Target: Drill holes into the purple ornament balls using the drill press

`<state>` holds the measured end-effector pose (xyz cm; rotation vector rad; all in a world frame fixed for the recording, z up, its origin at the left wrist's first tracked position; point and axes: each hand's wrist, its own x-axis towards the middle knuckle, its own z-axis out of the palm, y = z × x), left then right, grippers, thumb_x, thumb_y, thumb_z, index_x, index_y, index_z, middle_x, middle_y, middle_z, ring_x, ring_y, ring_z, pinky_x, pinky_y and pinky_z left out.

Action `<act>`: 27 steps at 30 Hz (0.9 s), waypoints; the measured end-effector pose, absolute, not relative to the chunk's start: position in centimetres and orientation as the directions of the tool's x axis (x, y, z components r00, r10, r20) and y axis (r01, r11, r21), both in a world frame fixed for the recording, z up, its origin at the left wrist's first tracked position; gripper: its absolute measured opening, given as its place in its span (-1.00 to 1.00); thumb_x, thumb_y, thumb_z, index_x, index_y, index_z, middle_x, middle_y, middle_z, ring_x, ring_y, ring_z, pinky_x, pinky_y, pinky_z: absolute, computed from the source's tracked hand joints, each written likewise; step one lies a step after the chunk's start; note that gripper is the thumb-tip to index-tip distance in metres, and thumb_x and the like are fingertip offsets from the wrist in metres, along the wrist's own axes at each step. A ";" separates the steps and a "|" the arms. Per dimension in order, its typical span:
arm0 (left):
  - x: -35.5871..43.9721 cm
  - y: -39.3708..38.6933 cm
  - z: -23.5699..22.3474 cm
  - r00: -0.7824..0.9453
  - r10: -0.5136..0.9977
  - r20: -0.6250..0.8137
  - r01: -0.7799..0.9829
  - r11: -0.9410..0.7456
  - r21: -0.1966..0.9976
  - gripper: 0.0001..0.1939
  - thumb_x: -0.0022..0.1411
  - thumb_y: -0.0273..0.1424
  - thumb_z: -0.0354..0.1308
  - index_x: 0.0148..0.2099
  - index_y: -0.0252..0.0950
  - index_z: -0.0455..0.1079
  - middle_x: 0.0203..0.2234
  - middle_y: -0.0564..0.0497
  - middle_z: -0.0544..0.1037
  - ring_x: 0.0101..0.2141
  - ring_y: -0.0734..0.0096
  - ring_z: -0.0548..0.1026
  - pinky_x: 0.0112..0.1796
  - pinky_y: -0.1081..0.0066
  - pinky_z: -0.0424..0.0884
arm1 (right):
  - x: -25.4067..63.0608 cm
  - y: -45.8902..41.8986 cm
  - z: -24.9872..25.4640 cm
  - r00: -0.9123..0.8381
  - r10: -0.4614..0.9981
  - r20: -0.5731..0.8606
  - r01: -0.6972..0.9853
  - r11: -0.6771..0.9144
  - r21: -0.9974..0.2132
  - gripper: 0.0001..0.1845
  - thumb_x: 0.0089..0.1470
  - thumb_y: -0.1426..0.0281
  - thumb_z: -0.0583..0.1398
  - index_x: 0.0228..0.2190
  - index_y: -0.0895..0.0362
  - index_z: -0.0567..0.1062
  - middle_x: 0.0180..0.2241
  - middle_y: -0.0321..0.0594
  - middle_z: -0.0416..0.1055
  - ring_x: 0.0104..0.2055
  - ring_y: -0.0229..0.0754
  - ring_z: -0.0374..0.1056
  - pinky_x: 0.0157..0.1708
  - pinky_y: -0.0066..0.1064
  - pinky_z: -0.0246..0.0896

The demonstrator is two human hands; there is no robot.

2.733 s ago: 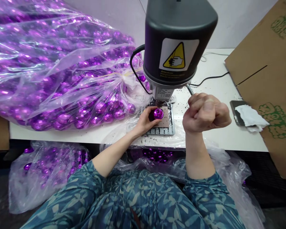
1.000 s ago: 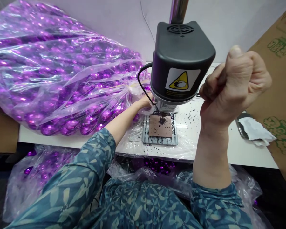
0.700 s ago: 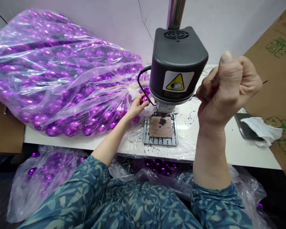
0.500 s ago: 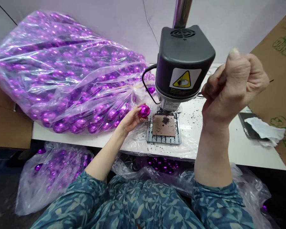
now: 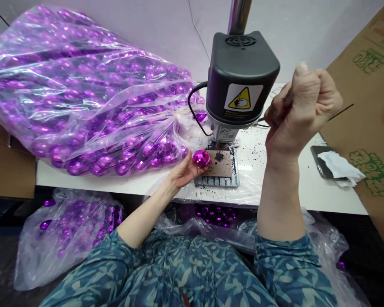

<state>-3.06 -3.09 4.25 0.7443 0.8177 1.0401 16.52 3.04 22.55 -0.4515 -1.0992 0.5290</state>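
Observation:
A shiny purple faceted ball (image 5: 201, 158) rests in the fingers of my left hand (image 5: 183, 171). That hand is over the left side of the brown board (image 5: 222, 169), which lies on the slotted metal base (image 5: 216, 182) of a bench drill press. Dark chips are scattered over the board. Above it is the black motor housing (image 5: 243, 64) with a yellow warning label. My right hand (image 5: 302, 106) is raised as a fist to the right of the housing. Its fingers curl away from me, so what they grip is hidden.
A big clear bag (image 5: 92, 94) of purple balls fills the table's left side. Another bag (image 5: 70, 226) hangs below the white table (image 5: 115, 185), with more purple balls (image 5: 216, 213) under the front edge. White paper (image 5: 339, 165) lies on a dark flat object near a cardboard box (image 5: 371, 115).
My left hand has brought the purple ball right, from beside the base to over the board's left edge. My right fist stays raised beside the housing. The whole view has shifted slightly.

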 end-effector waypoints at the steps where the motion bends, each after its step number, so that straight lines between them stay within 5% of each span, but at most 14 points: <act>1: -2.9 -3.2 4.1 0.235 0.953 -0.192 -0.367 0.270 0.890 -0.36 0.21 0.01 0.42 0.19 -0.22 0.46 -0.04 -0.16 0.64 -0.26 0.31 0.61 -0.24 0.31 0.58 | 16.5 3.0 22.5 0.356 0.609 0.709 -0.179 0.789 -0.588 -0.25 -0.18 -0.21 0.31 -0.64 0.11 0.07 -0.80 -0.51 0.01 -0.78 -0.48 -0.07 -0.76 -0.45 -0.35; 4: -2.6 -3.5 3.9 0.075 0.994 -0.078 -0.127 0.087 0.988 -0.23 0.07 -0.12 0.54 0.25 -0.21 0.41 -0.01 -0.12 0.62 -0.22 0.32 0.59 -0.21 0.33 0.56 | 16.5 3.0 22.4 0.370 0.612 0.699 -0.177 0.785 -0.593 -0.25 -0.18 -0.20 0.31 -0.63 0.12 0.07 -0.79 -0.51 0.01 -0.77 -0.49 -0.07 -0.75 -0.48 -0.34; 8: -2.5 -3.3 3.9 0.017 0.999 0.034 0.029 -0.034 0.999 -0.44 0.36 0.00 0.26 0.26 -0.17 0.41 0.06 -0.10 0.60 -0.04 0.28 0.57 -0.08 0.33 0.55 | 16.4 2.8 22.2 0.376 0.605 0.702 -0.163 0.789 -0.592 -0.25 -0.18 -0.22 0.29 -0.63 0.10 0.06 -0.79 -0.50 0.00 -0.76 -0.48 -0.08 -0.74 -0.46 -0.29; 14: -1.8 -2.2 3.0 0.066 0.996 -0.067 -0.180 0.078 0.981 -0.42 0.43 0.10 0.09 0.26 -0.18 0.36 -0.12 -0.09 0.63 -0.37 0.40 0.58 -0.35 0.36 0.55 | 16.4 2.6 22.1 0.361 0.605 0.709 -0.101 0.782 -0.615 -0.24 -0.16 -0.28 0.21 -0.61 0.08 0.02 -0.77 -0.50 -0.02 -0.74 -0.49 -0.10 -0.71 -0.44 -0.26; 18: -1.6 -1.6 3.0 0.089 0.991 -0.099 -0.305 0.122 0.944 -0.45 0.32 -0.01 0.31 0.20 -0.20 0.41 -0.03 -0.13 0.63 -0.30 0.36 0.64 -0.26 0.31 0.62 | 16.4 2.6 22.0 0.361 0.593 0.719 -0.011 0.774 -0.633 -0.24 -0.10 -0.32 0.13 -0.60 0.08 -0.02 -0.75 -0.49 -0.06 -0.72 -0.49 -0.13 -0.68 -0.43 -0.24; 27: -2.1 -1.0 2.4 0.107 0.991 -0.080 -0.088 0.090 0.992 -0.29 0.19 -0.07 0.45 0.29 -0.24 0.41 -0.10 -0.11 0.66 -0.56 0.62 0.44 -0.58 0.53 0.33 | 16.3 2.6 22.0 0.358 0.593 0.721 -0.037 0.781 -0.624 -0.22 -0.13 -0.34 0.13 -0.59 0.07 -0.05 -0.76 -0.48 -0.08 -0.73 -0.46 -0.14 -0.71 -0.36 -0.29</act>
